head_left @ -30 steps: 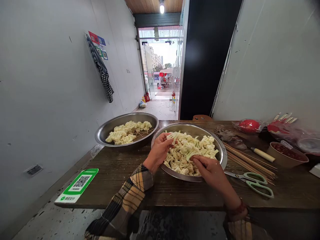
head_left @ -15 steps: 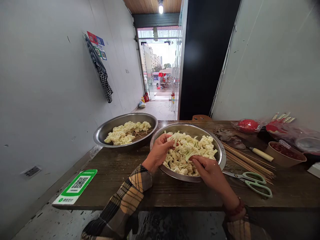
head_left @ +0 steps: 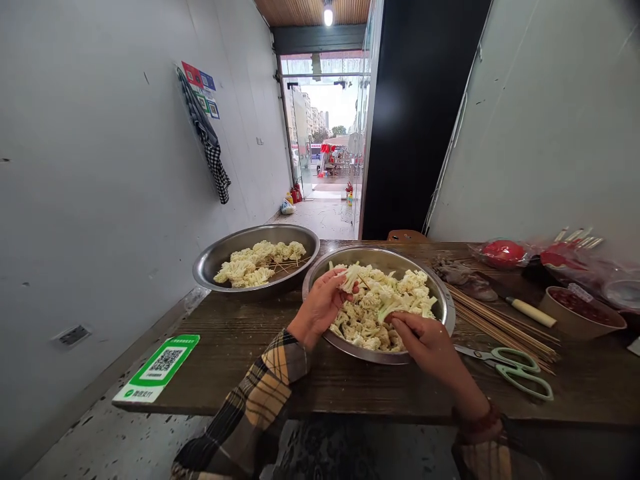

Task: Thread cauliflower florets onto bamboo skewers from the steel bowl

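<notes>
Over the near side of the right-hand steel basin [head_left: 445,303], my left hand [head_left: 323,308] is closed with thumb and fingers round a pale cauliflower floret [head_left: 351,277]. My right hand [head_left: 425,340] pinches the greenish stem of another cauliflower piece [head_left: 387,308], a little lower and to the right. Loose cauliflower [head_left: 367,327] fills the basin beneath both hands. A thin stick may show beside the left floret, but I cannot make it out surely. In the left-hand steel basin [head_left: 207,267] lie cauliflower florets [head_left: 250,263] on wooden skewers [head_left: 287,265].
Bare bamboo skewers [head_left: 500,327] lie right of the basin, beside green-handled scissors [head_left: 520,370] and a knife with a pale handle [head_left: 533,311]. Farther right stands a paper bowl of red sauce [head_left: 583,310]. A green QR-code card [head_left: 160,367] lies at the table's left front.
The camera has turned slightly left, so everything sits a little farther right. My left hand has rolled its floret slightly; the right hand keeps its pinch on the stem.
</notes>
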A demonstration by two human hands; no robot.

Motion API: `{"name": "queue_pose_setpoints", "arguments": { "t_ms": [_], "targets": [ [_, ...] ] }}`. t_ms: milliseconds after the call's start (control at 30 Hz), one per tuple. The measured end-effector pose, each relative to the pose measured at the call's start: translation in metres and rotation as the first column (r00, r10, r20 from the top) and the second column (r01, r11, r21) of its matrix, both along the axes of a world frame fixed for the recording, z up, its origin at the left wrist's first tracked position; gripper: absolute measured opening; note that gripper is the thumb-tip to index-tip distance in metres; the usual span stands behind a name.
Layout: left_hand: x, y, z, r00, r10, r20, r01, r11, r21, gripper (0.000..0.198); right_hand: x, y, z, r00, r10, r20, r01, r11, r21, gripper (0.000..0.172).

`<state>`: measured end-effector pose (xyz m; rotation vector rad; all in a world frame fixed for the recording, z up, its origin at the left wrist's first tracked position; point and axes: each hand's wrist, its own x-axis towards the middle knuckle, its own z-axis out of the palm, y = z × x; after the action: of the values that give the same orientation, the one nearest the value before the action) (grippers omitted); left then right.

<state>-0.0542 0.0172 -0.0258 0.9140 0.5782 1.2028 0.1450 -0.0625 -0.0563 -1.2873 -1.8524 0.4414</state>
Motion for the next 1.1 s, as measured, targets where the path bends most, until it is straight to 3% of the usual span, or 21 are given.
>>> {"name": "queue_pose_setpoints", "arguments": {
  "t_ms": [1100],
  "targets": [
    [0.0003,0.0009,-0.0023,0.994,0.0,-0.111,0.002,1.0,0.02,0.031,0.0027,0.0023,-0.0003,0.998,0.068,0.01,-0.068,0.997,-0.03,0.035]
  ]
}}
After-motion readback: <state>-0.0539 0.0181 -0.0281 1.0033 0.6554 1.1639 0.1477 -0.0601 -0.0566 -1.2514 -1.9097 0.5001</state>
